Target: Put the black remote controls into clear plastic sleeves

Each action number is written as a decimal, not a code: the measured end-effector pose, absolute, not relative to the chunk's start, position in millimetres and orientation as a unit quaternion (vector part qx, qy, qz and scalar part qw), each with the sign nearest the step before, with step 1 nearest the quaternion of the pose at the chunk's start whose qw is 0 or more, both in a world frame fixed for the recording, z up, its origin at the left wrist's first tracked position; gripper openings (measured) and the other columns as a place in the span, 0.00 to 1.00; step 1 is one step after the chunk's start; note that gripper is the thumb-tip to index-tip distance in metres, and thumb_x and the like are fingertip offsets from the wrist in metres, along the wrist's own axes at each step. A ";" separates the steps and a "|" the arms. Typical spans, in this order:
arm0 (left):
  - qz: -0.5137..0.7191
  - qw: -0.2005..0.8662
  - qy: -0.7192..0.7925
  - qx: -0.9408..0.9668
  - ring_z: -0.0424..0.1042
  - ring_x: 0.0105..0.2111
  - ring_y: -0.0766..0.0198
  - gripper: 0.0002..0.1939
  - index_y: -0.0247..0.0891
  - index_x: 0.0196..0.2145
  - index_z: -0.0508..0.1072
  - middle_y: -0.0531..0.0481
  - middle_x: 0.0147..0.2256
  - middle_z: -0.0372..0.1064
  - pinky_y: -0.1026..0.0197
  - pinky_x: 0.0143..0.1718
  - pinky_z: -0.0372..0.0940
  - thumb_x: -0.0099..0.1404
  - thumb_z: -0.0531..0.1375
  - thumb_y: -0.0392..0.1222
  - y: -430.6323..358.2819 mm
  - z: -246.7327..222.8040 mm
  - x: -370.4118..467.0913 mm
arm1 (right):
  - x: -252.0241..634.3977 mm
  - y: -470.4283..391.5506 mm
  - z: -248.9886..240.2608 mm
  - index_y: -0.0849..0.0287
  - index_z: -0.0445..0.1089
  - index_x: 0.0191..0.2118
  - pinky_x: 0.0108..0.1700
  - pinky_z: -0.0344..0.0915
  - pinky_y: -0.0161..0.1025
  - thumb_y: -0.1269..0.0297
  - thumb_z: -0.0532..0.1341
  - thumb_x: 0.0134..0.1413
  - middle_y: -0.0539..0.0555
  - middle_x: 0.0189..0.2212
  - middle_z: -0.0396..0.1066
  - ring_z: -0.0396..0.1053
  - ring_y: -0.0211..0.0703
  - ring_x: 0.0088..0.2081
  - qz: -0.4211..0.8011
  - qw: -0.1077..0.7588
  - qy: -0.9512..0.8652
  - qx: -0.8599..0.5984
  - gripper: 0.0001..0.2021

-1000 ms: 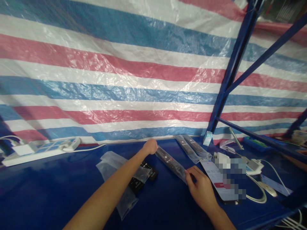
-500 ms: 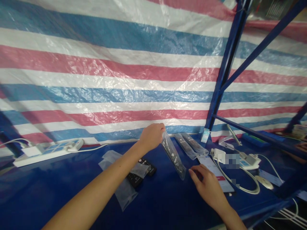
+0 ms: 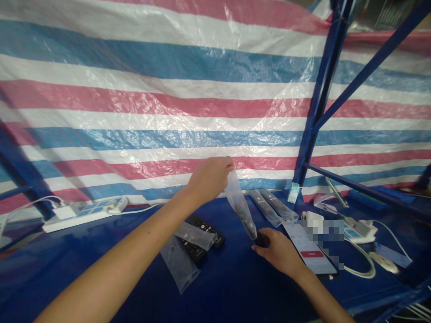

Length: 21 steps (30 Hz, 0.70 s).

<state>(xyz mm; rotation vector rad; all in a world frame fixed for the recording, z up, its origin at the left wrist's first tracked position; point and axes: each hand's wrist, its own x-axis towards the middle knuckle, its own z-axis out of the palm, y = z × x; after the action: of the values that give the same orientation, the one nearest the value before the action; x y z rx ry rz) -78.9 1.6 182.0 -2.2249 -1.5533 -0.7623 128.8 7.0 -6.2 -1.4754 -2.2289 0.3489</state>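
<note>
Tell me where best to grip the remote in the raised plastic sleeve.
Probably the dark lower end of the remote, coming from the right: it juts from the slanting plastic sleeve, where the right hand holds it; the left hand pinches the sleeve's top.

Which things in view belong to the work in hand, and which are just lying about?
Belonging to the work:
clear bag, in the left hand
black remote, partly inside it, in the right hand
two bagged remotes
two remotes among loose bags

Apparently just lying about:
phone
power strip
small box
</note>
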 end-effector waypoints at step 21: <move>-0.374 -0.164 -0.646 -0.645 0.68 0.26 0.62 0.17 0.40 0.23 0.67 0.53 0.22 0.66 0.61 0.31 0.64 0.56 0.50 0.55 22.8 39.3 -246.3 | 52.2 31.8 3.9 0.65 0.72 0.41 0.46 0.62 0.47 0.59 0.58 0.58 0.65 0.43 0.70 0.68 0.56 0.47 -0.068 0.077 -0.838 -0.536 0.13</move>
<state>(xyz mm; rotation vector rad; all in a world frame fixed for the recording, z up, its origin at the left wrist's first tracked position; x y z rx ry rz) -246.3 22.8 39.3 -2.2696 -2.2742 -1.3148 52.2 31.8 3.9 -1.6077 -2.5103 -0.2046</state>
